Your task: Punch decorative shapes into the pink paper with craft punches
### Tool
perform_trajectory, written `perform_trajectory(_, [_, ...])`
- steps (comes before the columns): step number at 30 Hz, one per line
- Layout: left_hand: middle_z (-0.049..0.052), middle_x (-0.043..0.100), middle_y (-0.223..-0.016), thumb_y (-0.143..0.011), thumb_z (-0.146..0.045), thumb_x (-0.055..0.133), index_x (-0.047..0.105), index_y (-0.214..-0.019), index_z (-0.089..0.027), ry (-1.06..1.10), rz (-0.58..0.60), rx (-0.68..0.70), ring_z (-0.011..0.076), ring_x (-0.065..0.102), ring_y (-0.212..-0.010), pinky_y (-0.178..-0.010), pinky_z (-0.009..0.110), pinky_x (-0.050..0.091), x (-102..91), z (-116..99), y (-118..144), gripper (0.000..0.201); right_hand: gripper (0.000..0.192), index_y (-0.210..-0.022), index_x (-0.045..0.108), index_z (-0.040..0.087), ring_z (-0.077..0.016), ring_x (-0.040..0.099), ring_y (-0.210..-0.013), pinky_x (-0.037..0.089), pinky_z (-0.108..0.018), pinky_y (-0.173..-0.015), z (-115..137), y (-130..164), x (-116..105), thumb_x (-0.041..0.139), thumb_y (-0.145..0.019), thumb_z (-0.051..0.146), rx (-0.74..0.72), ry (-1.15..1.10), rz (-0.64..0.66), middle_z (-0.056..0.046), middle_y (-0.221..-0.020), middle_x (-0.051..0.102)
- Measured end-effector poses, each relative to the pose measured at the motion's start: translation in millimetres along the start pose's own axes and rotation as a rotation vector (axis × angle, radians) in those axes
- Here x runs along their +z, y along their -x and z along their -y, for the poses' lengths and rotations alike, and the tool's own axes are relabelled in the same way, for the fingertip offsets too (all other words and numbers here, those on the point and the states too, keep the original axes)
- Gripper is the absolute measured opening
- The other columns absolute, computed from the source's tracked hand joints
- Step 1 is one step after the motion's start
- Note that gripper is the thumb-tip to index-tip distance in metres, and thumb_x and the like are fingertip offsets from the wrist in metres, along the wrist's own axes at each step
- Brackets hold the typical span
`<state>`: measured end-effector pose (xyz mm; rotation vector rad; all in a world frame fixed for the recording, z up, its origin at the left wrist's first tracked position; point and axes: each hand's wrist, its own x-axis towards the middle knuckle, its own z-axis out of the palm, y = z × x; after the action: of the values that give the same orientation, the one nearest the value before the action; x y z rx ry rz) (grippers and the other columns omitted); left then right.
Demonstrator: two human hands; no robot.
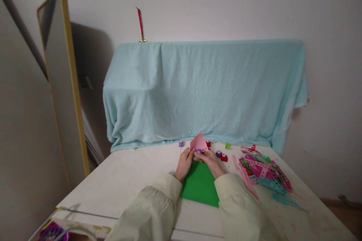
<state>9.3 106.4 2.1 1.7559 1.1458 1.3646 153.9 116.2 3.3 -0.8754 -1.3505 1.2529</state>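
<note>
My left hand is closed on the lower left corner of a pink sheet of paper, which is tilted up and has small notches cut along its edges. A small purple paper punch sits at the sheet's lower edge. My right hand is closed around this punch; some of its fingers are hidden behind it. Both hands are above a green sheet of paper lying on the table. Close by on the right are a purple punch and a red punch.
Another purple punch, a red punch and a green punch stand farther back. A heap of punched paper strips lies at right on the white table. Behind hangs a light blue cloth; a mirror leans at left.
</note>
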Motion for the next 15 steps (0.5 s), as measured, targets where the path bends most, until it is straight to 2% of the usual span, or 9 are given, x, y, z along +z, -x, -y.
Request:
perform_trajectory(4, [-0.002,0.053,-0.059,-0.090,-0.049,0.038,0.058,-0.076,-0.016,0.005,-0.011,-0.001,0.0134,0.050,-0.060,-0.063,0.025,0.038,0.7,1,0,0.041,0.031,-0.076,0.066,0.013,-0.0112,0.048,-0.056,0.035,-0.024,-0.052,1,0,1,0.073,-0.066,0.041,0.006,-0.011,0.003,-0.001,-0.064,0.060])
perform_trajectory(9, [-0.002,0.052,-0.059,-0.090,-0.048,0.037,0.056,-0.073,-0.016,-0.007,-0.011,0.004,0.0129,0.048,-0.059,-0.062,0.025,0.036,1.6,4,-1,0.041,0.030,-0.069,0.065,0.014,-0.0110,0.047,-0.055,0.034,-0.024,-0.053,4,0,1,0.074,-0.064,0.042,0.024,-0.005,0.009,0.000,-0.059,0.057])
perform_trajectory(15, [-0.002,0.050,-0.059,-0.090,-0.047,0.038,0.054,-0.072,-0.016,-0.008,0.043,0.031,0.0129,0.048,-0.059,-0.061,0.024,0.036,2.9,-1,0,0.039,0.032,-0.076,0.069,0.014,-0.0135,0.051,-0.059,0.035,-0.026,-0.055,15,9,0,0.073,-0.064,0.043,0.024,-0.032,-0.037,-0.002,-0.066,0.063])
